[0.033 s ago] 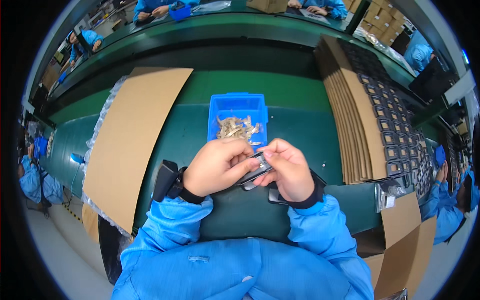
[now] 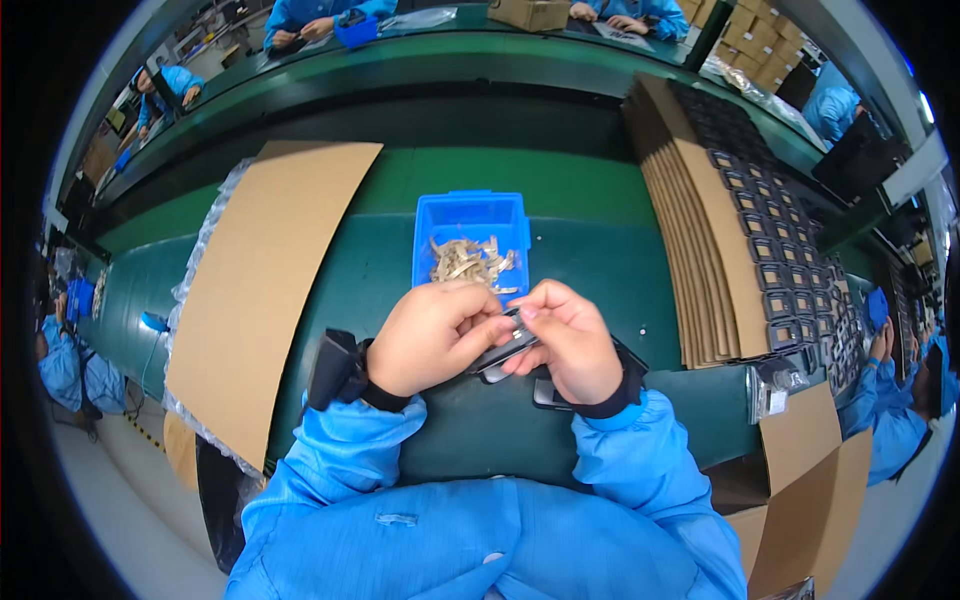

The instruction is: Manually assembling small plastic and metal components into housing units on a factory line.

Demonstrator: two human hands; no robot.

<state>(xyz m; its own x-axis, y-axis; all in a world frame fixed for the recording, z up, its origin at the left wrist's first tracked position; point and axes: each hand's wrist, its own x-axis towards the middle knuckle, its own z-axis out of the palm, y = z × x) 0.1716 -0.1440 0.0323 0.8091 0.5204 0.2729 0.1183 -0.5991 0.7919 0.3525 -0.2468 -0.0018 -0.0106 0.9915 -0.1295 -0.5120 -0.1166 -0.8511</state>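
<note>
Between my hands is a small dark rectangular plastic part (image 2: pixel 503 352) with a shiny bit on its upper face. My left hand (image 2: pixel 437 333) grips its left end, thumb along the top. At the other end, my right hand (image 2: pixel 570 340) pinches it with thumb and fingers; whether they also hold a smaller piece is hidden. Just beyond my fingers stands a blue plastic bin (image 2: pixel 468 208) with a heap of thin beige strips (image 2: pixel 468 262) in it. Below my right wrist lies another dark flat part (image 2: pixel 547 394), partly covered.
A large cardboard sheet (image 2: pixel 275 270) lies over bubble wrap at the left. At the right, stacked cardboard sheets (image 2: pixel 700 260) carry rows of black plastic frames (image 2: pixel 775 250). An open carton (image 2: pixel 805 440) stands at lower right. Co-workers in blue sit across the bench and at both sides.
The view has shifted very slightly. Both hands keep hold of the dark plastic part in nearly the same place.
</note>
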